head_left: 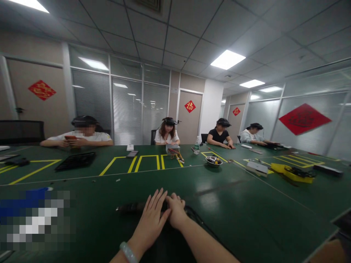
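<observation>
Beyond stand bowl (214, 166) and bottle (196, 147); left hand (154, 212) lies flat over a black tool (133, 208), right hand (177, 211) grip unclear.

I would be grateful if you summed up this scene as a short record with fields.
Left hand: fingers extended, over a dark elongated object
Right hand: fingers curled, next to the left; its grip is hidden
Left wrist: pale bracelet
Cable: dark, running beside the right forearm
Surface: green table with yellow outlines
Farther off: clear bottle, metal bowl, yellow tray
Others: four people across the table
</observation>
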Available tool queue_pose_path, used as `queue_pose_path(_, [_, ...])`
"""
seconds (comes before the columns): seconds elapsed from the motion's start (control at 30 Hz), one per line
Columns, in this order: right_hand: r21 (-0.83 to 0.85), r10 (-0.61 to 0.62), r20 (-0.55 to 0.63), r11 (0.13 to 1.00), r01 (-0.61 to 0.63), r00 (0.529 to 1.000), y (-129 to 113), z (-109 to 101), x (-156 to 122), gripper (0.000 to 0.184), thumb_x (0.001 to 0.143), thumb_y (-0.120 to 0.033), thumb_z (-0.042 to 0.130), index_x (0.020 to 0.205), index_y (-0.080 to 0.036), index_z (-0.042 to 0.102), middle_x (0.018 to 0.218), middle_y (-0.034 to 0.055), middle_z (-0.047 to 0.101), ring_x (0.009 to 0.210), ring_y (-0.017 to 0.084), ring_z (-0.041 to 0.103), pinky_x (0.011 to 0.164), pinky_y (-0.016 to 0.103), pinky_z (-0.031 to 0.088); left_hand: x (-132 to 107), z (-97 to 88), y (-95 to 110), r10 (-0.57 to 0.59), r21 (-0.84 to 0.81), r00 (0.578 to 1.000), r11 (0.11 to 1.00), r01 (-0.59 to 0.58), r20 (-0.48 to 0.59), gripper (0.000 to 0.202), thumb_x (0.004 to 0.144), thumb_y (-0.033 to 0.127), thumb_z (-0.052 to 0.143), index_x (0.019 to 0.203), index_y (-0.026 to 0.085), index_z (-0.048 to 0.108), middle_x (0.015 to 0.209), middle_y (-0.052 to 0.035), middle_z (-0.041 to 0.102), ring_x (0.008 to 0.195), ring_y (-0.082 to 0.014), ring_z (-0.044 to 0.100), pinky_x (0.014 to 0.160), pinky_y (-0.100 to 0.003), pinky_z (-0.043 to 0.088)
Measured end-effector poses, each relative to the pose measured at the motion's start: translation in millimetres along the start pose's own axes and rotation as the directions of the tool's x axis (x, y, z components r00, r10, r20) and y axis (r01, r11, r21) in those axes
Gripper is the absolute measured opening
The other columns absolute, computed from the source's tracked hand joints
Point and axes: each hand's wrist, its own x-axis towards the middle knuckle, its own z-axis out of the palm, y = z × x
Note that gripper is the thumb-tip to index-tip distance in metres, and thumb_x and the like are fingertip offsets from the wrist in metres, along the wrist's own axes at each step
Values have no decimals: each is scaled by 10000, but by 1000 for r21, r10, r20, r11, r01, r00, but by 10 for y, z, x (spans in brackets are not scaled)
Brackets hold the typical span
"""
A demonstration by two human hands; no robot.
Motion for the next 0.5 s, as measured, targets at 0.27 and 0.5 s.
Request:
queue_pose_path(0.27, [9,-71,-46,997,71,996,-89,-104,-161,842,783,-317,552,1499,-231,117,1480,149,288,1343,316,294,1058,484,206,14,-34,-173,-53,-57,995,997,58,80,545,989,477,287,1493,275,239,1524,-36,320,1355,-221,362,1122,-415,286])
queue_pose_path(0.5, [-178,221,-7,959,-219,975,424,-462,-440,450,767,-332,630,1180,-185,532,1199,132,573,1077,302,564,876,395,426,52,-116,-118,-90,-65,984,993,101,156,472,940,424,436,1396,300,433,1374,-49,507,1256,-247,454,1093,-454,285])
